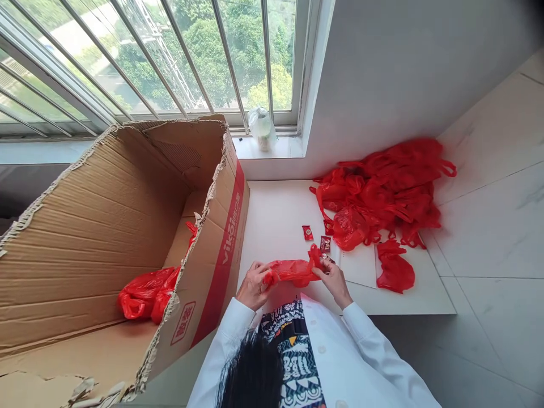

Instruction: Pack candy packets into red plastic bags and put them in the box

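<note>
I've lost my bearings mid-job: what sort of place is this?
Probably a window-side work corner in a home or small workshop. A barred window is ahead, red plastic bags are heaped on a white table, and a large cardboard box stands close by.

Bright daylight enters through the barred window (pixel 187 62), washing out the view beyond and lighting the white table (pixel 272 212) evenly. The adjoining wall (pixel 403 73) stays grey; shade dims the floor (pixel 408 345). The red plastic bag (pixel 291 273) looks fairly sharp, while wide-angle distortion stretches the edges.
</note>
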The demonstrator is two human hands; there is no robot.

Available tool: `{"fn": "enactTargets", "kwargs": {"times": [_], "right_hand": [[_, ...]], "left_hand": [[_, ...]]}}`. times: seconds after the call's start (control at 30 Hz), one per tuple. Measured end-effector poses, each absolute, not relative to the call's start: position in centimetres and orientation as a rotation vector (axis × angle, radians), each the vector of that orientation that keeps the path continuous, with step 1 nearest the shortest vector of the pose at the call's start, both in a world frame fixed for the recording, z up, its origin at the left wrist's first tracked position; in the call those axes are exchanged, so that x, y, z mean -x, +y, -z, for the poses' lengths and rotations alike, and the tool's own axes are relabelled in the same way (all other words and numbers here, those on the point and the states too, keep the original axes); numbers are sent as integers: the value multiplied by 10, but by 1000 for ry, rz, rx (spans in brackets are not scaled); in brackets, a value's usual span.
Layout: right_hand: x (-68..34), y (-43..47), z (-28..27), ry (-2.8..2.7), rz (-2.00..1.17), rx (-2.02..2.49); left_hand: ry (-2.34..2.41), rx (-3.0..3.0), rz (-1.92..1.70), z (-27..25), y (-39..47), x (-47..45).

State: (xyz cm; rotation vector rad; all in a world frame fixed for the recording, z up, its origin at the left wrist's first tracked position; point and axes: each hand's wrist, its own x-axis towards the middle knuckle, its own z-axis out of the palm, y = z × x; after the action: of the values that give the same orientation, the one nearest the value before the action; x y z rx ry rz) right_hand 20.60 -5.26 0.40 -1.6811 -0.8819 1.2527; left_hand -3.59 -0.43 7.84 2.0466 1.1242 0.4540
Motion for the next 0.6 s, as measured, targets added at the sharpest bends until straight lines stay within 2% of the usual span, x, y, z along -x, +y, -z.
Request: {"fn": "enactTargets", "kwargs": {"times": [0.13, 0.3, 0.47, 0.6], "right_hand": [[-208, -47, -7, -578, -1080, 1578], [-212, -48, -2, -510, -1083, 1610], [-218, -47, -18, -844, -972, 1786], [-216, -42, -69, -1355, -727, 1758]], "left_hand": [[1129, -2218, -210, -94, -14, 47], [1329, -2338, 102, -100, -26, 51], [1391, -2198, 232, -105, -29, 45], [1287, -2154, 86, -104, -29, 46]]}}
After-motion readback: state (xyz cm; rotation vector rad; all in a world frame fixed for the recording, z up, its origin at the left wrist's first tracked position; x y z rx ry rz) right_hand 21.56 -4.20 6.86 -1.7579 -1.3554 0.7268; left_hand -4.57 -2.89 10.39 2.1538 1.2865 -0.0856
